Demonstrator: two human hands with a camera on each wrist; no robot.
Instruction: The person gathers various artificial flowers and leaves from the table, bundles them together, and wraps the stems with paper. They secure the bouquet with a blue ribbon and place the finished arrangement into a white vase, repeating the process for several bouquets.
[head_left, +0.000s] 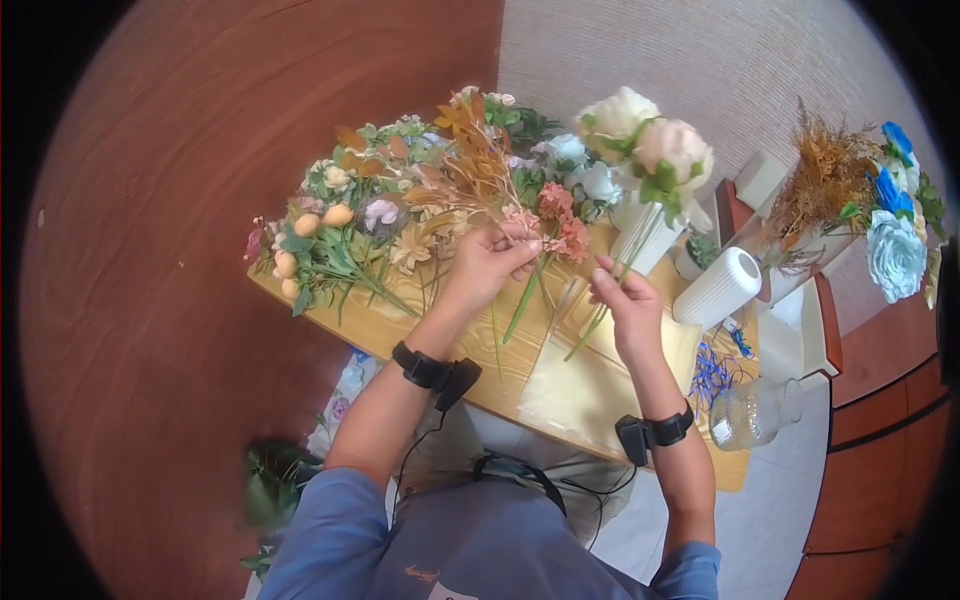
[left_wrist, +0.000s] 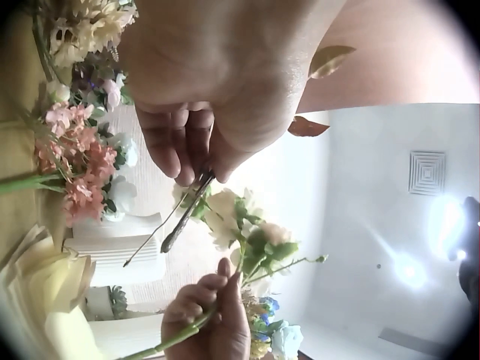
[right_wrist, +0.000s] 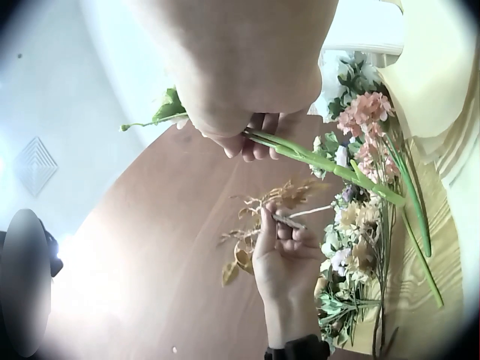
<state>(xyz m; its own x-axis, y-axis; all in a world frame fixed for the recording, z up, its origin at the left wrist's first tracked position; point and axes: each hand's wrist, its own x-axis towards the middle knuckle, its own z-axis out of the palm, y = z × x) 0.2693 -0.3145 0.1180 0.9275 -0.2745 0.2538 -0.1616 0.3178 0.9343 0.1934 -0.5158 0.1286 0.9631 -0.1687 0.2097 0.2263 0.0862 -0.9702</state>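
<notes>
My left hand pinches the thin stems of a branch of golden-brown leaves between thumb and fingers, over the table. In the left wrist view the cut brown stem ends stick out past the fingertips. My right hand grips the green stems of large cream and pale pink peonies, whose heads stand upright above it. The right wrist view shows those green stems running out below the fingers. Pink hydrangea-like flowers lie just beyond and between the hands.
Many artificial flowers are heaped along the table's left and back. Yellow wrapping paper lies in front. At right are white ribbed vases, a glass jar, blue shredded strands and a small potted succulent.
</notes>
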